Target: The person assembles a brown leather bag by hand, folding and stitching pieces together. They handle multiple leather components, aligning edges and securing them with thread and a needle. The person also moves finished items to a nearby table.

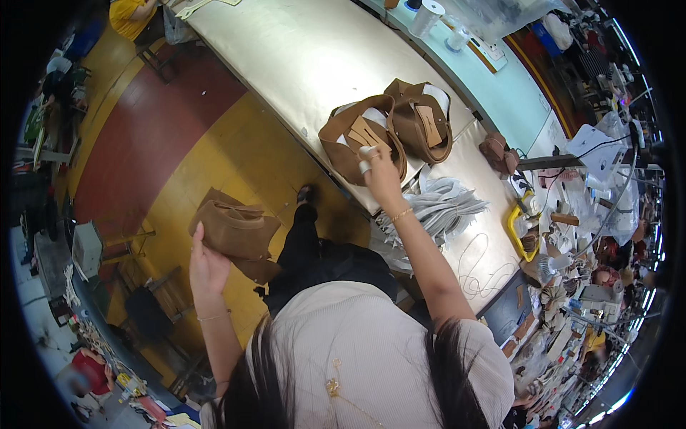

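My left hand (208,268) is closed on the edge of a folded brown leather bag (236,227), held off the table over the yellow floor. My right hand (380,175), with white wraps on its fingers, reaches over the nearer of two brown leather bags (336,136) on the table. Its fingers are bent at the ends of some slotted tan leather pieces (364,131); what they pinch is hidden. Beside it sits the second brown bag (409,129), which has white stuffing and another tan leather piece (429,125).
A stack of pale grey sheets (443,209) lies near my right forearm on the silvery table (286,64). Loose thread, a yellow-rimmed tray (513,232) and a small brown item (499,152) are farther right. Spools (426,18) stand on a pale green surface. Another person (132,18) is at far left.
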